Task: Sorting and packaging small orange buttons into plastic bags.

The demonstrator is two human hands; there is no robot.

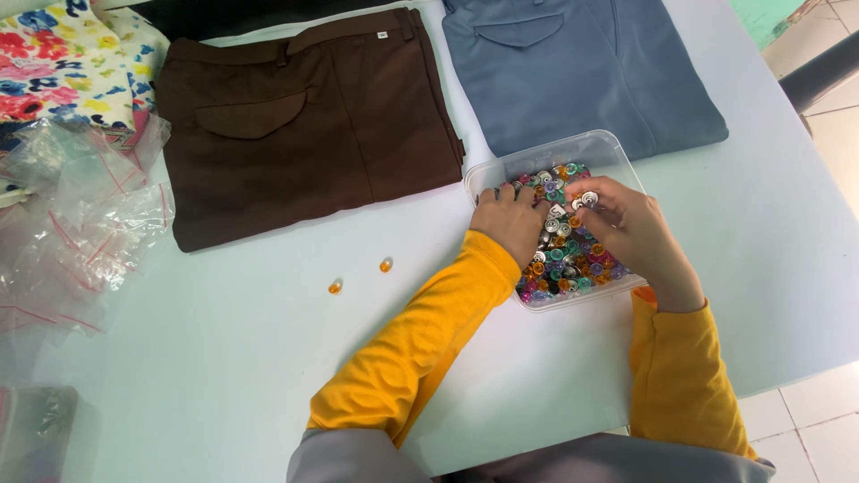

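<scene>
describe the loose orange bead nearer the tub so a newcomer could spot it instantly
Start at the folded brown trousers on the white table. Below their lower edge lie two small orange beads; take the right-hand orange bead, closer to the clear tub. Its twin, the left bead, sits lower.

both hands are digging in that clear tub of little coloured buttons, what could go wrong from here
1. The clear plastic tub is heaped with small coloured and silver buttons; with the left hand and right hand both rummaging, some could spill over the rim.
2. The two small orange buttons lie loose on the white table, apart from the tub, and could roll off or be overlooked.
3. The tub sits close to the folded blue trousers; spilled buttons might slip under the fabric.
</scene>
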